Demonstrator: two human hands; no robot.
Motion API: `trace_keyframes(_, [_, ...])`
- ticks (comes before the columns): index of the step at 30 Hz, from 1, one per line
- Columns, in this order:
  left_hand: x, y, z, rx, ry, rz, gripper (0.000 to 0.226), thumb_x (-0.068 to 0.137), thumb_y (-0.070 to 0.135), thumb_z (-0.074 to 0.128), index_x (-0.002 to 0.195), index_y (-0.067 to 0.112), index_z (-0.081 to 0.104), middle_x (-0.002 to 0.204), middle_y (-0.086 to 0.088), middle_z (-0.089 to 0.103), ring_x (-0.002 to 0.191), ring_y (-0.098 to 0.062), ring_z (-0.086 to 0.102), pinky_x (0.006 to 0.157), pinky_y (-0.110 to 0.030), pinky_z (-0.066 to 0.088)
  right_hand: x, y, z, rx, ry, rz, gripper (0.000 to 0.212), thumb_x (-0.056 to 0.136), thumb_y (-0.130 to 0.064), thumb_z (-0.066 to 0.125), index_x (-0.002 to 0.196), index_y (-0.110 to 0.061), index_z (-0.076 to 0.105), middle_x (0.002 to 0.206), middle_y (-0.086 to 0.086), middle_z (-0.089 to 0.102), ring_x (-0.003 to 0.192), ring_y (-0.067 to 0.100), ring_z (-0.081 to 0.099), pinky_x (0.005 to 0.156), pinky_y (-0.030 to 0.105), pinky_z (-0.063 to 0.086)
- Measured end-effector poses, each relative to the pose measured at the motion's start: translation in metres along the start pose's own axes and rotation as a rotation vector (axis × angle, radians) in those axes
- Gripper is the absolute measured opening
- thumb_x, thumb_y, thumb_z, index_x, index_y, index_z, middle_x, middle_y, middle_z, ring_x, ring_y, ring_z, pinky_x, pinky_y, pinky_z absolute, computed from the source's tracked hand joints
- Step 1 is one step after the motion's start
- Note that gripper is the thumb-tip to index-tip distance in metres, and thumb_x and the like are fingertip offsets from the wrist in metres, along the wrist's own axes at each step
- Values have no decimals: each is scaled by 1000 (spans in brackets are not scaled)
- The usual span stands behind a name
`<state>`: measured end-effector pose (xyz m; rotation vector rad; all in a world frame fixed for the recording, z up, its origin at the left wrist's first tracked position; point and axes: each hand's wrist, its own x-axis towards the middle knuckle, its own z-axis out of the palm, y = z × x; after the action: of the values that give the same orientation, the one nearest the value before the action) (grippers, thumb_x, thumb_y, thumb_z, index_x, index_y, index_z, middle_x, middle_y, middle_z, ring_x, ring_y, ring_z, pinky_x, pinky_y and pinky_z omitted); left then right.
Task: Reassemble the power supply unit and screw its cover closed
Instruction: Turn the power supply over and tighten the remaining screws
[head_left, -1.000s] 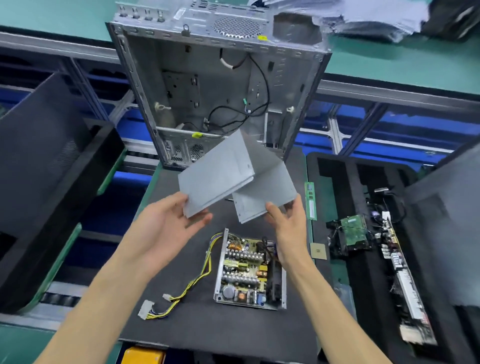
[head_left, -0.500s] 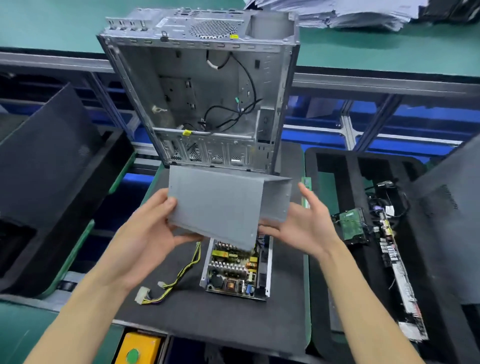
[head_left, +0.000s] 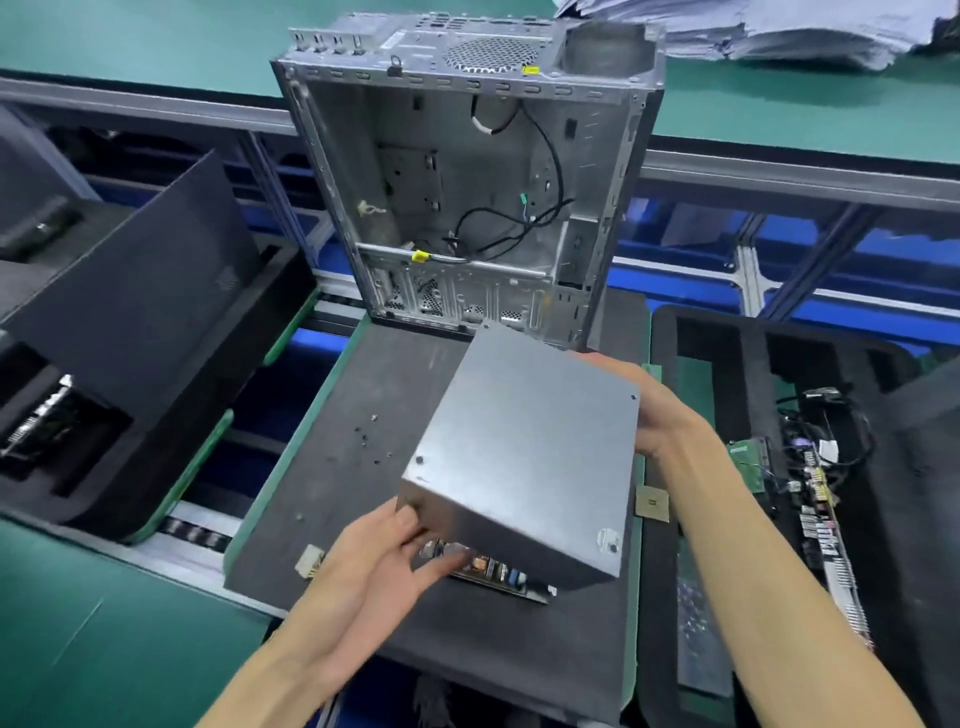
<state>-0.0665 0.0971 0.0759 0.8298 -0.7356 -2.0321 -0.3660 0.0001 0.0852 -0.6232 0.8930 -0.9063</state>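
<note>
Grey metal cover (head_left: 524, 457) sits tilted over the power supply board (head_left: 493, 571) on the black mat (head_left: 363, 405). The left hand (head_left: 384, 556) grips its near-left corner with curled fingers. The right hand (head_left: 649, 400) holds its far-right edge, but the cover hides its fingers.

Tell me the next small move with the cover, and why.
Probably lower the near edge until the cover sits flush on the base. It is tilted, with the circuit board showing under its near edge. The left hand holds the near corner and the right hand the far side. The screws lie loose on the mat.
</note>
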Motion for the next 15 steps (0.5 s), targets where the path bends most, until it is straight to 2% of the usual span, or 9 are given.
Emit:
trace_keyframes(3, [3, -4, -2, -99, 136, -18, 47, 75, 36, 90, 110, 9, 75, 116, -18, 67, 115, -32, 63, 96, -50, 55, 3, 0, -1, -1, 14, 37, 15, 83, -34, 73, 78, -24, 83, 74, -7, 72, 64, 7, 68, 58, 20, 54])
trace_keyframes(5, [6, -1, 1, -168, 203, -46, 45, 76, 39, 88, 110, 13, 76, 120, -17, 65, 120, -32, 60, 92, -48, 57, 6, 0, -1, 17, 22, 84, 16, 79, -36, 79, 83, -22, 84, 78, -5, 74, 67, 8, 70, 59, 21, 56])
trace_keyframes(8, [9, 1, 8, -285, 326, -106, 42, 84, 34, 75, 120, 14, 66, 132, -21, 55, 125, -36, 56, 82, -46, 61, 13, -3, -1, -32, 22, 175, 33, 72, -49, 87, 93, -23, 83, 89, -4, 74, 78, 9, 70, 72, 23, 57])
trace_keyframes(10, [8, -3, 14, -316, 396, -153, 54, 73, 33, 79, 122, 16, 61, 128, -25, 57, 116, -37, 60, 74, -46, 62, 19, -5, -3, -164, 17, 218, 53, 70, -59, 86, 108, -23, 80, 100, -2, 71, 86, 12, 67, 84, 27, 52])
trace_keyframes(13, [1, -20, 20, -359, 423, -233, 65, 65, 34, 91, 117, 12, 58, 114, -26, 63, 110, -35, 61, 74, -50, 63, 30, -8, -9, -440, 7, 306, 85, 65, -74, 82, 130, -21, 70, 116, 5, 62, 101, 21, 53, 93, 33, 38])
trace_keyframes(15, [-4, -35, 20, -384, 429, -265, 61, 62, 27, 87, 112, 6, 59, 104, -27, 69, 107, -33, 63, 77, -50, 61, 36, -8, -11, -586, -24, 390, 79, 62, -82, 78, 122, -31, 74, 117, 7, 58, 103, 23, 47, 89, 37, 36])
